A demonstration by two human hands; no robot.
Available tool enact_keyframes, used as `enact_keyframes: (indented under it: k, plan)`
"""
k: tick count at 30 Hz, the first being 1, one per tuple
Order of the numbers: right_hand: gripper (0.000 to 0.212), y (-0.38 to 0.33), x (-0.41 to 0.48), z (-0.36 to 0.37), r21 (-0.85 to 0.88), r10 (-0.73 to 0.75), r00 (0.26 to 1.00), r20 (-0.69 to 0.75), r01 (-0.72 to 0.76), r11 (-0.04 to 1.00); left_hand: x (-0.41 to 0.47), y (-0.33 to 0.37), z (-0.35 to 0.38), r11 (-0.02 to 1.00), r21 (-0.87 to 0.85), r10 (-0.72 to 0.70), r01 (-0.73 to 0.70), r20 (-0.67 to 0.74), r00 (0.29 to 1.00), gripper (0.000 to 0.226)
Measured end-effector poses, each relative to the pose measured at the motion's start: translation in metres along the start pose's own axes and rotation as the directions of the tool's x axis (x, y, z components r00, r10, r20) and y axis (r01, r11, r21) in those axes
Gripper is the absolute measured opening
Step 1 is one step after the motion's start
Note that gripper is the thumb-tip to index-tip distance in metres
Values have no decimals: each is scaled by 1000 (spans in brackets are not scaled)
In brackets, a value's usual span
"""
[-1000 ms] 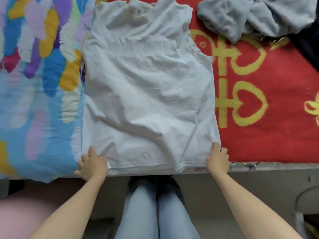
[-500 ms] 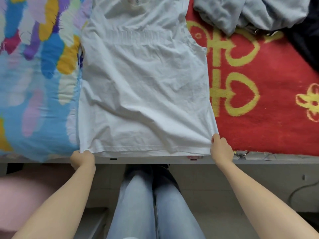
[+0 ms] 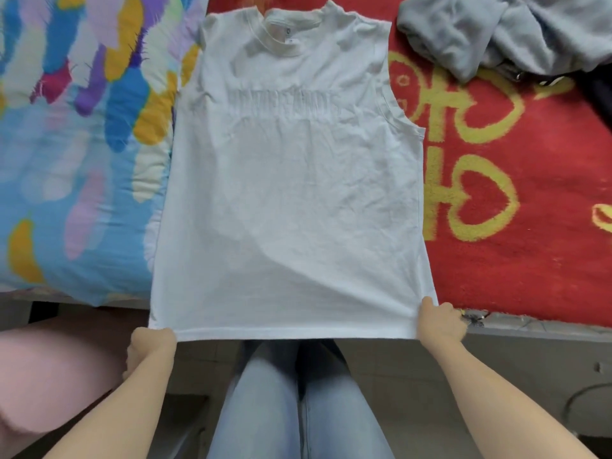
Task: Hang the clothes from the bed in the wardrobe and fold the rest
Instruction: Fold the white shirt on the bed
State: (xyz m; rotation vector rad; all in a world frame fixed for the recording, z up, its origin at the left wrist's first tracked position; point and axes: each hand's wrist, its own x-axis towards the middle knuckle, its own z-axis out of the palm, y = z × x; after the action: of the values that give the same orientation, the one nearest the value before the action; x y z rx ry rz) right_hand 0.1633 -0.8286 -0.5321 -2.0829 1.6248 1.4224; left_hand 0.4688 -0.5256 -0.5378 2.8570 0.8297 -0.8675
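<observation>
Head view: left hand [image 3: 150, 342], right hand [image 3: 438, 323], each grip pinching bottom corner of white sleeveless cotton shirt [image 3: 291, 193]; hem stretched flat, likely for neat folding.

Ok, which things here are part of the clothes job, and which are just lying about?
Job: white sleeveless shirt, its hem corners gripped by the left hand and right hand; crumpled grey garment, waiting.
Lying about: red plush blanket with yellow hearts; multicoloured feather-print quilt; pink rounded object.
</observation>
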Motion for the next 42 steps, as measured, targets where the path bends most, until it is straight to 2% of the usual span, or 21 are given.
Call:
enact_keyframes:
  k: [3,6,9,16,20,25,29,34,38,42]
  plan:
    - [41,-14,5,-22,-21,-9,1000,-18,9,1000,-11,26,-6,999,-15,39,-40,-21,999,50]
    - [35,-35,11,-60,43,-64,989,-130,70,997,-32,71,-15,971,-82,219,-223,-63,974,53]
    - [32,-57,17,-105,91,-125,968,-217,147,985,-45,122,-26,897,-143,411,-418,-75,909,59]
    - [25,-114,24,-194,160,-187,939,-288,239,958,-38,230,-56,727,-225,646,-648,-96,758,55]
    - [30,-146,41,-233,128,-231,918,-321,284,950,-20,287,-69,636,-211,745,-743,-84,662,54]
    - [41,-167,72,-269,98,-245,906,-345,295,951,0,344,-86,544,-155,822,-825,-100,561,49]
    - [47,-171,100,-305,59,-244,887,-392,289,956,18,388,-98,502,-44,859,-864,-92,504,48]
    - [45,-167,143,-354,14,-248,844,-475,290,957,31,435,-101,486,131,873,-864,-19,488,48]
    - [43,-170,178,-393,-24,-278,789,-548,318,948,34,477,-104,476,190,876,-859,-10,483,42]
    - [53,-179,211,-426,-74,-393,731,-558,427,901,34,517,-101,474,229,865,-851,59,498,43]
